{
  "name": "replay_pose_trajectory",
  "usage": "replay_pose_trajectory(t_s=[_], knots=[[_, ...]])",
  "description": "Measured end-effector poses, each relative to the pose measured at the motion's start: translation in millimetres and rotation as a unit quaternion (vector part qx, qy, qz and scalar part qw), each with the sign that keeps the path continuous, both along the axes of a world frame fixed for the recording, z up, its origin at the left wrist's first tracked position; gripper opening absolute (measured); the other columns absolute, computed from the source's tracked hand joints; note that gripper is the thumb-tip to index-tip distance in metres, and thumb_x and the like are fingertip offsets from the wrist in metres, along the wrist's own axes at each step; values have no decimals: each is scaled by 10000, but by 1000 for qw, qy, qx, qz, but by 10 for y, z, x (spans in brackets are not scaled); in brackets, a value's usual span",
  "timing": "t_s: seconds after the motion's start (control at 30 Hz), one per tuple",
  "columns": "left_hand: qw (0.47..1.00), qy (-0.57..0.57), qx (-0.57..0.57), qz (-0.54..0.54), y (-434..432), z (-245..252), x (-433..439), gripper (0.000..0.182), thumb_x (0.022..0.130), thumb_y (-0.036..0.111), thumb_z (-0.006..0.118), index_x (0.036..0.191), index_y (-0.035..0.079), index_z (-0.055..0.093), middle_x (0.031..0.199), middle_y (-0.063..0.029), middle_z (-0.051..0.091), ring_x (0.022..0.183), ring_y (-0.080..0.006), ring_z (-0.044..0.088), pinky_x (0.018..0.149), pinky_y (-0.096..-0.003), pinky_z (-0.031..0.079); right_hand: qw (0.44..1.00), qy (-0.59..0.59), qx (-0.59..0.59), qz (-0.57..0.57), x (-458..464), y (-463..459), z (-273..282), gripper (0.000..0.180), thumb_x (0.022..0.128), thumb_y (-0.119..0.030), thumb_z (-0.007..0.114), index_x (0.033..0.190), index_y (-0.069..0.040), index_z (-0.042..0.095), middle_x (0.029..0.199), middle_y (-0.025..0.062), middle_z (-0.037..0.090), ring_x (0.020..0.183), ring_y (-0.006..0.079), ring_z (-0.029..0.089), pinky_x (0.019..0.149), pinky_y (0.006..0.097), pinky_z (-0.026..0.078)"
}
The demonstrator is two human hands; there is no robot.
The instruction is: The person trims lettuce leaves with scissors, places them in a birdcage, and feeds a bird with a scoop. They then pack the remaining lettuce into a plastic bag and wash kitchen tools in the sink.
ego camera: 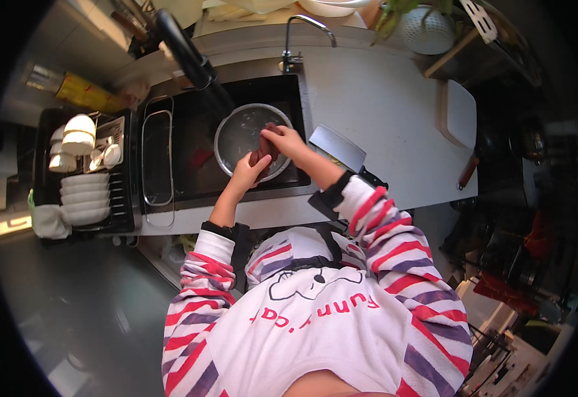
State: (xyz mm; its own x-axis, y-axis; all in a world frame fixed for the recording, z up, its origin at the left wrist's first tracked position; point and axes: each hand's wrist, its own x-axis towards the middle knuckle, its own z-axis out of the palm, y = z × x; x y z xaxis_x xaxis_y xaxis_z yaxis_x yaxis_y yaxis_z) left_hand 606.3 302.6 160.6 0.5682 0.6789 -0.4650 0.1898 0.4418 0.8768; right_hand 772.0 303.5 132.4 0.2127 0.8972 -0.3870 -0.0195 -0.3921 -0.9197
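Dark reddish-brown pieces, perhaps meat or sausage (267, 145), are gripped between my two hands above a round metal bowl (218, 144) in the dark sink (190, 183). At the lower end, my left hand (251, 171) pinches the pieces near the bowl's front rim. My right hand (284, 141) closes around the upper end at the bowl's right side. The bowl seems to hold water. A black faucet (190, 54) reaches over the sink from the back left. A small red item (201, 157) lies in the sink left of the bowl.
A cleaver (337, 146) with a black handle lies on the white counter (378, 99), right of the sink. A wire rack (144, 149) spans the sink's left side. Farther left, a dish rack (131, 198) holds stacked bowls. A slim chrome tap (288, 44) stands behind.
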Motion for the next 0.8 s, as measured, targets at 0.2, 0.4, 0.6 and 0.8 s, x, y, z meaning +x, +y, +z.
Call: replay_pose_trajectory(t_s=[0.2,0.4,0.6,0.8], knots=[[963,-197,-155,100,-61,259,-415,295,872,354,551,920,63,556,699,-42,562,508,-123,500,435,-240,373,943,-324,71,12,596,-837,124,312,786,-184,609,1038,-5,570,986,168,612,858,326,602,738,383,479],[961,-118,-54,242,20,172,-665,306,814,162,635,1069,4,570,984,-99,622,856,-193,614,691,-308,518,744,-661,-72,65,1164,-1962,-135,497,710,-72,567,1197,-31,470,951,132,558,879,313,560,736,410,472],[949,-66,-30,307,549,363,-926,312,837,301,620,911,-2,644,824,-84,652,704,-174,639,672,-274,520,725,-682,-57,74,1191,-2215,-407,498,708,-76,581,1187,-50,445,929,125,516,834,316,542,682,445,464],[895,179,244,328,1090,410,-942,451,803,381,588,654,-42,631,728,-137,639,685,-245,628,636,-338,468,825,-562,37,40,1087,-2168,234,453,748,-75,538,1192,-84,449,973,162,497,774,349,578,632,444,477]])
